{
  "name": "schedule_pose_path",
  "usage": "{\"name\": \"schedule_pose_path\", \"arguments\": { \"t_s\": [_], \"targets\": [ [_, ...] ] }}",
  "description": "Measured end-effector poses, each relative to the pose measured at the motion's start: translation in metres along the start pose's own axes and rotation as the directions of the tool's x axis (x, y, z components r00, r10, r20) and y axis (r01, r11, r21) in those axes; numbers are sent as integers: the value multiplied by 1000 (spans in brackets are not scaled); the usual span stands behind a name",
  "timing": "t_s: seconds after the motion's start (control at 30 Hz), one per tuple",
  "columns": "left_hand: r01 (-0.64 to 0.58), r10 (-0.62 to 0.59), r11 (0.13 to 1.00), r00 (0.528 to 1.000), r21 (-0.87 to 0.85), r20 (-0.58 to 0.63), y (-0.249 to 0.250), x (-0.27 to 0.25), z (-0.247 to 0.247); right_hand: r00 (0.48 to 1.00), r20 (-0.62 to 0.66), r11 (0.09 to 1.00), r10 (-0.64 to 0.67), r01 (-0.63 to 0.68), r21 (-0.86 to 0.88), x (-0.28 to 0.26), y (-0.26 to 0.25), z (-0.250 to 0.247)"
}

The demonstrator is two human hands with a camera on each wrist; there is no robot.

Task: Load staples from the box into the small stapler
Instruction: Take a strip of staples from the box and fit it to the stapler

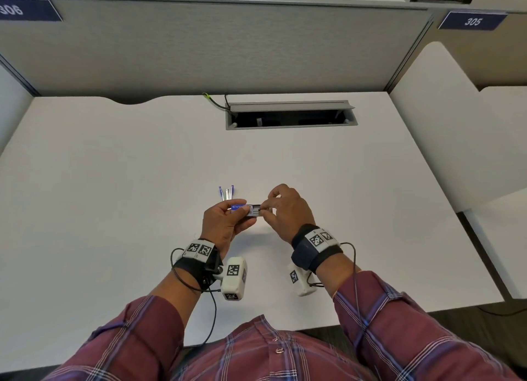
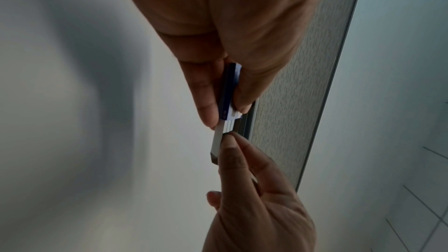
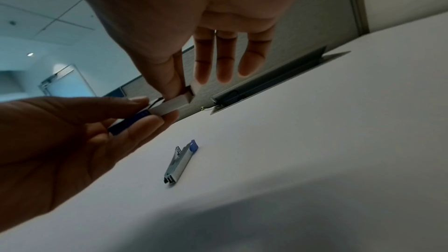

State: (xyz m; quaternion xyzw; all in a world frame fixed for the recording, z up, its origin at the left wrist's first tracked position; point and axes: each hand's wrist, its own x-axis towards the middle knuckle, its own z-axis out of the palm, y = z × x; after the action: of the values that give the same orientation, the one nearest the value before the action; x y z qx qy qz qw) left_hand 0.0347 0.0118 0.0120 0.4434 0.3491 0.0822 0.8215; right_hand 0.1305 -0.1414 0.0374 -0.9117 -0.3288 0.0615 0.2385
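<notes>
The staple box [image 1: 239,208] is a small blue sleeve with a white inner tray [image 1: 254,210] slid partway out to the right. My left hand [image 1: 242,214] grips the blue sleeve [image 2: 229,91] between thumb and fingers, a little above the desk. My right hand [image 1: 266,206] pinches the tray [image 3: 172,105] between thumb and forefinger, its other fingers straight. The small stapler [image 1: 226,192], blue and metal, lies opened out on the desk just beyond my left hand; the right wrist view shows the stapler [image 3: 180,162] untouched.
The white desk [image 1: 114,181] spreads wide around both hands. An open grey cable trough [image 1: 291,118] with a cord sits at the back, under a grey partition wall [image 1: 214,44]. A neighbouring desk [image 1: 499,238] borders the right side.
</notes>
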Motion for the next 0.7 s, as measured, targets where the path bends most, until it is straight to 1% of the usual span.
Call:
{"name": "schedule_pose_path", "arguments": {
  "t_s": [0.17,0.33,0.43,0.5,0.57,0.6,0.63,0.7],
  "targets": [
    [21,-22,999,1000,32,23,-1,1,-1,999,24,978,-42,46,-205,4,-5,0],
    [21,-20,999,1000,24,-12,-2,4,-4,998,45,976,-53,61,-210,3,-5,-1],
    [21,-21,1000,999,2,-30,-3,5,-7,997,82,992,6,4,-122,2,-4,-6],
    [25,-25,1000,999,-7,-46,-4,6,-9,995,77,998,62,-63,17,1,-2,-8],
    [32,-32,999,997,-15,-63,-4,7,-11,983,15,954,182,-180,239,0,4,-8],
    [36,-37,999,997,-17,-68,-5,7,-12,966,-9,918,260,-244,313,-1,9,-6],
    [41,-42,999,997,-15,-71,-5,7,-14,945,-24,888,325,-297,350,-3,16,-4],
    [52,-52,999,996,-11,-69,-6,8,-17,919,-23,871,393,-364,330,-7,33,3]
  ]
}}
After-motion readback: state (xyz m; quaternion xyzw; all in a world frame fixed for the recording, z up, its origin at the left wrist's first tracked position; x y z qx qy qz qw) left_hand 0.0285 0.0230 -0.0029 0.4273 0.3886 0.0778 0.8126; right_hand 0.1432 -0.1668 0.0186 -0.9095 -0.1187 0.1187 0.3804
